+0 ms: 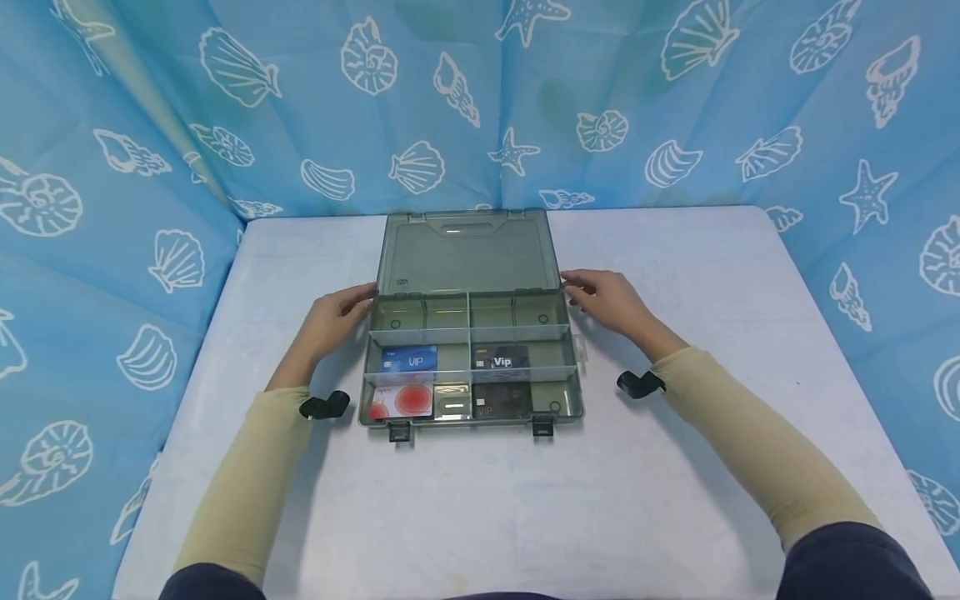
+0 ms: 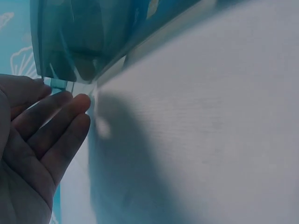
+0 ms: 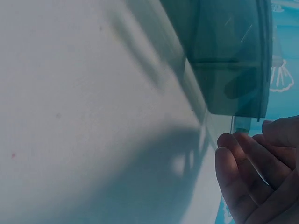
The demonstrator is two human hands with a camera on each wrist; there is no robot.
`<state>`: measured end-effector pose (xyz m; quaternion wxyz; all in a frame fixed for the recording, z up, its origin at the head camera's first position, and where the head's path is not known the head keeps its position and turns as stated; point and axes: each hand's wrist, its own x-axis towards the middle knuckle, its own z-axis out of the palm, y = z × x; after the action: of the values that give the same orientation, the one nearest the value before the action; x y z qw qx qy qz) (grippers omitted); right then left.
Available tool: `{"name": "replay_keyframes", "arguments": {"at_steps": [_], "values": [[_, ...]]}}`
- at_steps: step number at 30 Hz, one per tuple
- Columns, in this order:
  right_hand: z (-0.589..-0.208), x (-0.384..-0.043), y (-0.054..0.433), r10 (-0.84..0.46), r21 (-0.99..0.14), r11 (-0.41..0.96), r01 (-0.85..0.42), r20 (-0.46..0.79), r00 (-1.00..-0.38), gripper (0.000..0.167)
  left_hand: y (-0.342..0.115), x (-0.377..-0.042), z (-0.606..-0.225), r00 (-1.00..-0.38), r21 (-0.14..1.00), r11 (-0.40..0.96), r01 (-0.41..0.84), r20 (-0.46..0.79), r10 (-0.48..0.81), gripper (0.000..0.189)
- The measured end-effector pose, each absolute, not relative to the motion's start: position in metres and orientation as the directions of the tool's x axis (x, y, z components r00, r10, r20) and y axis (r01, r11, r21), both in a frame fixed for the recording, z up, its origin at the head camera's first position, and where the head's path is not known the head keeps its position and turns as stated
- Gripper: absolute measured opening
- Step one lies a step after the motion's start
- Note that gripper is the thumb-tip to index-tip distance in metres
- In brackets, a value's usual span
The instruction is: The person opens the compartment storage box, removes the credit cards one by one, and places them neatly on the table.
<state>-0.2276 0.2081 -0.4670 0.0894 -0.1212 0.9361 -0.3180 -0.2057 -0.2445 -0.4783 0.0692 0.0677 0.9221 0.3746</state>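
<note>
A translucent grey-green compartment box (image 1: 470, 421) lies with its lid (image 1: 468, 250) swung back toward the curtain. Inside the front compartments are a blue VIP card (image 1: 408, 359), a black Vip card (image 1: 502, 357), a white card with red circles (image 1: 402, 401) and a dark VIP card (image 1: 502, 401). My left hand (image 1: 332, 321) is at the left edge near the hinge, its fingertips at the lid's side. Opposite it, my right hand (image 1: 606, 302) has its fingertips at the lid's right edge. Both wrist views show loosely extended fingers by the box's rear corners; firm contact is unclear.
The box stands on a white-covered table (image 1: 480, 508). Two black latches hang at its front, one of them the left latch (image 1: 400, 432). A blue shell-patterned curtain (image 1: 480, 108) surrounds the table at the back and sides. The two rear compartments (image 1: 420, 315) hold no cards.
</note>
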Motion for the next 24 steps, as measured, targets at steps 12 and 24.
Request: {"name": "replay_keyframes", "arguments": {"at_steps": [12,24], "values": [[-0.457,-0.210,0.209,-0.324,-0.624,0.753,-0.210,-0.074,-0.943,0.041,-0.242,-0.171,-0.469,-0.986,0.722,0.686,0.092,-0.028,0.162,0.044],[-0.444,-0.194,0.214,-0.373,-0.639,0.735,-0.227,-0.100,-0.923,0.040,-0.242,-0.143,-0.475,-0.986,0.741,0.664,0.102,-0.014,0.168,0.046]]}}
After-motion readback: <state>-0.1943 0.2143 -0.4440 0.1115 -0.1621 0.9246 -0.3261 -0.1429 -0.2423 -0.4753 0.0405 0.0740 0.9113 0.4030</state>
